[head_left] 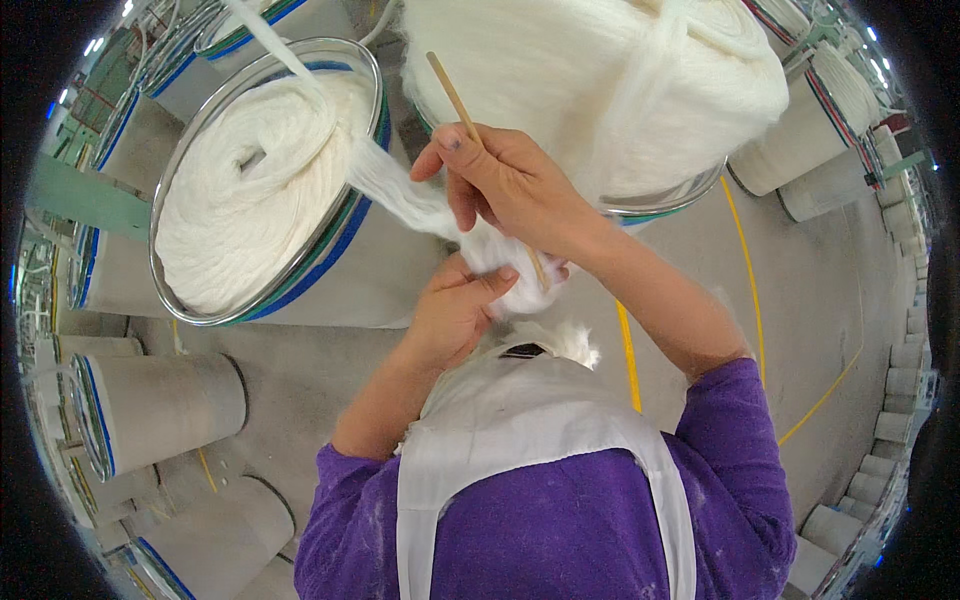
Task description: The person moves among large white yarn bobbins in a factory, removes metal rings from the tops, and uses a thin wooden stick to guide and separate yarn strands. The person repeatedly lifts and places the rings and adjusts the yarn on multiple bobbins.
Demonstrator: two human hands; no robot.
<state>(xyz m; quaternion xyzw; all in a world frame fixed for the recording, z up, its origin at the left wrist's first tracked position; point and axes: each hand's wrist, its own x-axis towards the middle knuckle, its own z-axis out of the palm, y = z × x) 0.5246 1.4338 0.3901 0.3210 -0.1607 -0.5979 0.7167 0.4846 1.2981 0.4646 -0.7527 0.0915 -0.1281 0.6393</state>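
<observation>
My left hand (455, 310) is closed round a loose bunch of white fibre sliver (398, 192), its thumb lying across the top. In my right hand (520, 190), just above, is a thin wooden stick (452, 90). The stick slants through the grip, and its lower end rests against the bunched fibre beside my left fingers. From the bunch, the sliver runs up and left to the rim of a tall can (342, 270) full of coiled white sliver (250, 185). Some of my right fingers are partly hidden behind the palm.
A second can with a large overflowing mass of white sliver (590, 90) stands ahead. More cans (165, 410) line the left side, others (800, 140) the right. Yellow lines (745, 250) mark the grey floor. A white apron (530, 410) covers my front, with fluffy fibre at its top.
</observation>
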